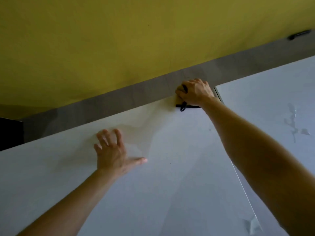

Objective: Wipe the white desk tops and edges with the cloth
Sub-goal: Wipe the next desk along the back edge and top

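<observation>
White, smooth and faintly glossy, the desk top (170, 167) fills the near half of my view. A second white top (272, 99) butts against it on the right along a thin seam (238, 176). Behind both runs a grey band (102, 106) with a wood-like grain, and above that a matt yellow wall (119, 40).

My left hand (112, 150) lies flat on the desk, fingers spread, thumb out to the right. My right hand (196, 92) is at the far edge, near the seam, with its fingers curled round a tan cloth (179, 93) held against the grey band. A black cord (183, 107) loops out beneath it; I cannot tell what it belongs to.

Wet streaks (293, 126) glisten on the right-hand top. A small dark object (299, 34) sits at the band's top edge, far right, too blurred to identify.
</observation>
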`<state>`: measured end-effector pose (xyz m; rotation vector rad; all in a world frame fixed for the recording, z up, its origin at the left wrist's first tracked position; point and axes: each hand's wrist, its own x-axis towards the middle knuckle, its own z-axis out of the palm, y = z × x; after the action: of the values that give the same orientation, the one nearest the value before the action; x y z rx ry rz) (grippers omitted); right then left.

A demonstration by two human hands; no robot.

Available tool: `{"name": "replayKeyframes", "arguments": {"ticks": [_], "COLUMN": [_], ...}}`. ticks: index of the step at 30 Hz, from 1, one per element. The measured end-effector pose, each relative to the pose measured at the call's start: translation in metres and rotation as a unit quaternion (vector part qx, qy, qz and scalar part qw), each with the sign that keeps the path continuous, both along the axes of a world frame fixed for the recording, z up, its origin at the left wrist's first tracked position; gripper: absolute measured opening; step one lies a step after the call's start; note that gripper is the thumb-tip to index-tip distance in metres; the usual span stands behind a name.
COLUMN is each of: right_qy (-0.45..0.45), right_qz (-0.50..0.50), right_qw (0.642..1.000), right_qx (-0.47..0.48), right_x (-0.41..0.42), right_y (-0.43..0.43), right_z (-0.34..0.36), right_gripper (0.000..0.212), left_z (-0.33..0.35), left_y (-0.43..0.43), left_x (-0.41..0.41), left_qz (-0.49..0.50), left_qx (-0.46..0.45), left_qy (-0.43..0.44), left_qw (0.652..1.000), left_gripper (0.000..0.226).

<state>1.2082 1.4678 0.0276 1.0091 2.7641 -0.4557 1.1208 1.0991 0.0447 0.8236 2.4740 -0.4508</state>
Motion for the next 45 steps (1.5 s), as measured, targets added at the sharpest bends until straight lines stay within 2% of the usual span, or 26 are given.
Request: {"name": "replayKeyframes", "arguments": {"ticks": [2, 5, 7, 11, 14, 19, 23, 26, 31, 34, 37, 42, 45], "right_qy": [-0.024, -0.023, -0.003, 0.016, 0.044, 0.064, 0.039, 0.034, 0.011, 0.017, 0.071, 0.159, 0.162], "right_qz": [-0.039, -0.04, 0.004, 0.155, 0.193, 0.11, 0.037, 0.029, 0.182, 0.221, 0.216, 0.074, 0.031], "right_qw": [0.999, 0.998, 1.0, 0.986, 0.977, 0.991, 0.999, 0.999, 0.982, 0.974, 0.973, 0.984, 0.985], "right_qx": [0.006, 0.04, 0.019, -0.05, -0.073, -0.042, -0.007, -0.002, -0.048, -0.052, -0.048, 0.038, 0.041], "right_x": [0.008, -0.009, -0.032, -0.09, -0.092, -0.027, -0.022, -0.059, -0.167, -0.201, -0.181, -0.068, 0.0], "right_y": [0.019, -0.008, -0.046, -0.147, -0.154, -0.06, -0.051, -0.113, -0.269, -0.33, -0.314, -0.204, -0.192], "right_z": [0.0, -0.003, -0.002, 0.0, -0.003, -0.009, -0.01, -0.006, -0.005, -0.003, -0.006, -0.013, -0.008], "right_gripper": [0.043, 0.048, 0.048, 0.053, 0.051, 0.042, 0.052, 0.055, 0.049, 0.052, 0.045, 0.03, 0.038], "left_z": [0.011, 0.016, 0.019, 0.023, 0.028, 0.041, 0.054, 0.052, 0.036, 0.034, 0.031, 0.028, 0.025], "left_y": [0.005, 0.005, 0.005, 0.007, 0.007, -0.002, -0.048, -0.103, -0.132, -0.128, -0.132, -0.132, -0.133], "left_x": [-0.007, -0.006, -0.005, -0.002, 0.0, -0.004, -0.043, -0.057, -0.061, -0.06, -0.06, -0.064, -0.068], "left_qz": [-0.024, -0.04, -0.048, -0.039, -0.026, -0.038, -0.098, -0.071, -0.047, -0.033, -0.038, -0.054, -0.064], "left_qx": [-0.059, -0.068, -0.057, -0.043, -0.026, 0.009, 0.048, 0.042, 0.062, 0.058, 0.058, 0.047, 0.041], "left_qy": [-0.044, -0.026, -0.003, 0.003, 0.006, -0.028, -0.083, -0.033, -0.02, -0.013, -0.019, -0.036, -0.029], "left_qw": [0.997, 0.997, 0.997, 0.998, 0.999, 0.999, 0.991, 0.996, 0.997, 0.998, 0.997, 0.997, 0.997], "left_gripper": [0.181, 0.188, 0.189, 0.186, 0.185, 0.176, 0.154, 0.151, 0.152, 0.153, 0.149, 0.15, 0.153]}}
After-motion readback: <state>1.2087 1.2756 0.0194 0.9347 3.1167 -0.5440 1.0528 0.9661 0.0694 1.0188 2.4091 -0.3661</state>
